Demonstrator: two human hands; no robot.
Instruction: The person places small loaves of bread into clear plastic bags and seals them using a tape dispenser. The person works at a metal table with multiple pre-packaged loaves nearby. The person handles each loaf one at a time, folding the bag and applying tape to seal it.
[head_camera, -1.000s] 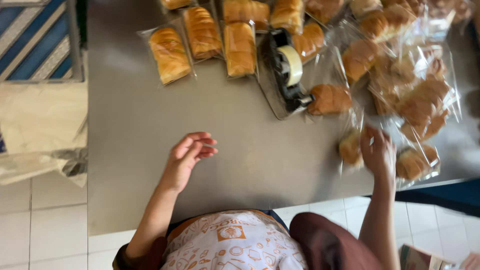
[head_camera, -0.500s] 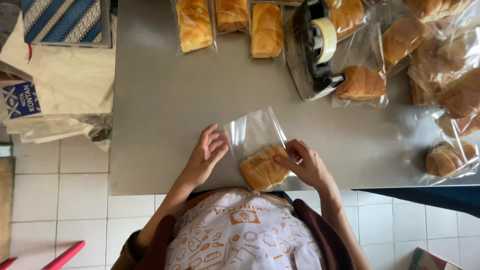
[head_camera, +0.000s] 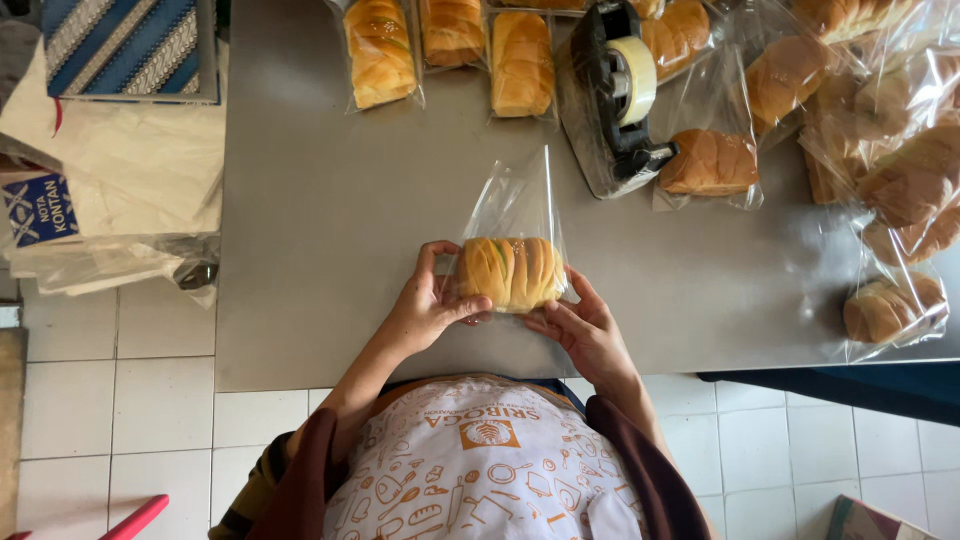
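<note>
Bagged bread roll (head_camera: 511, 272), golden in a clear plastic bag, held just above the grey table (head_camera: 330, 230) near its front edge, left hand (head_camera: 430, 305) and right hand (head_camera: 585, 330) each clasping one side, three similar bagged loaves (head_camera: 450, 45) lined along the far edge beside one black tape dispenser (head_camera: 620, 90).

Both forearms reach forward from the body and angle inward, so the hands meet close in front of the chest. The left hand (head_camera: 425, 305) is turned with its palm toward the right, thumb on top and fingers curled in a loose grip. The right hand (head_camera: 588, 330) faces it, palm toward the left, fingers stretched forward and slightly spread, thumb raised. The wrists are nearly straight. Dark sleeves cover the upper arms; the forearms are bare.
</note>
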